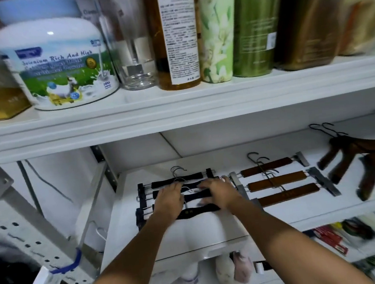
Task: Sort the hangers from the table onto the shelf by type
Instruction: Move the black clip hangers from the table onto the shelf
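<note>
The black clip hangers (pixel 177 180) lay in a row on the shelf (pixel 211 231) at lower centre of the frame, their long axes running left to right. They were directly under both hands, so neither was nearer. The left hand (pixel 168 201) and right hand (pixel 219 192) rested flat on them, fingers fairly straight, pressing and not gripping. Just to the right lay the brown clip hangers (pixel 277 181), parallel. Any nudge would probably need to run along that axis.

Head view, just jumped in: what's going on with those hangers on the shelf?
A person has the left hand and right hand resting on the black clip hangers at the left of the white shelf. Three brown clip hangers lie in a row to their right, with dark wooden hangers further right. The types sit in separate groups.
</note>
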The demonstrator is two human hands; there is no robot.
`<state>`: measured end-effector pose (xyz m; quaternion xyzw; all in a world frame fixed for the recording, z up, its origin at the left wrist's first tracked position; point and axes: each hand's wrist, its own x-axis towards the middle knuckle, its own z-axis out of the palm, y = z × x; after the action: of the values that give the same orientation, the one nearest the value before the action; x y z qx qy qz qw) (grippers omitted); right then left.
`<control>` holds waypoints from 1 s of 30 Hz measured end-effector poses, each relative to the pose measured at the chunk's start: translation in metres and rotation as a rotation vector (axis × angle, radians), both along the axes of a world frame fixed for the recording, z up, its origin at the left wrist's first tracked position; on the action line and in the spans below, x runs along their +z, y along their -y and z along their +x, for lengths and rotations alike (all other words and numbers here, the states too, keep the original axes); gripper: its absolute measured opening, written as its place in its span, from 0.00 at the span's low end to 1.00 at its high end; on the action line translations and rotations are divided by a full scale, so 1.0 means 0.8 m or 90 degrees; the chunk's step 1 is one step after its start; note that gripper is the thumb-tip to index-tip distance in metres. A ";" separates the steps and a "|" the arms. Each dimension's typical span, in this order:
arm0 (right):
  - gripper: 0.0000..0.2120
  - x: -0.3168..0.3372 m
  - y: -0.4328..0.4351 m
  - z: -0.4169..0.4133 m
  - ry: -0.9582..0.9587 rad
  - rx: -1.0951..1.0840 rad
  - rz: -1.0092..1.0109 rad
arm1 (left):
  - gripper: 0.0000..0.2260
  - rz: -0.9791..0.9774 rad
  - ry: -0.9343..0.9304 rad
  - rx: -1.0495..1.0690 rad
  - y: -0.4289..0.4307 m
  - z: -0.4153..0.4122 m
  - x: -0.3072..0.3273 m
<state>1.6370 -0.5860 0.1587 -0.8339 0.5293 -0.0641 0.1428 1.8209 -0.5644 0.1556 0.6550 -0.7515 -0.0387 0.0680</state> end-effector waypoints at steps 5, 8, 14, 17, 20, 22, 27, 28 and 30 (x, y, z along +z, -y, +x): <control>0.22 0.042 -0.017 -0.068 0.021 -0.088 -0.096 | 0.21 -0.056 0.013 -0.125 0.022 -0.071 0.053; 0.22 0.062 -0.035 -0.116 0.035 -0.162 -0.124 | 0.23 -0.039 0.026 -0.182 0.032 -0.121 0.081; 0.24 0.088 -0.071 -0.223 -0.053 -0.223 -0.180 | 0.24 -0.037 0.056 -0.288 0.032 -0.233 0.122; 0.23 0.097 -0.095 -0.294 -0.071 -0.266 -0.182 | 0.23 -0.034 0.051 -0.329 0.024 -0.300 0.130; 0.24 0.104 -0.124 -0.370 -0.089 -0.323 -0.161 | 0.24 -0.018 0.048 -0.379 0.011 -0.377 0.134; 0.25 0.108 -0.147 -0.421 -0.109 -0.367 -0.163 | 0.24 -0.025 0.048 -0.415 -0.003 -0.433 0.138; 0.25 0.116 -0.202 -0.546 -0.121 -0.453 -0.184 | 0.25 -0.051 0.028 -0.512 -0.040 -0.569 0.152; 0.25 0.116 -0.213 -0.569 -0.129 -0.465 -0.183 | 0.25 -0.055 0.028 -0.523 -0.047 -0.594 0.155; 0.25 0.113 -0.237 -0.613 -0.135 -0.488 -0.177 | 0.25 -0.059 0.034 -0.542 -0.060 -0.641 0.158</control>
<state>1.1463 -0.3967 0.2489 -0.5899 0.7993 -0.0974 -0.0603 1.3085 -0.5166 0.2820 0.2834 -0.9573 -0.0129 0.0559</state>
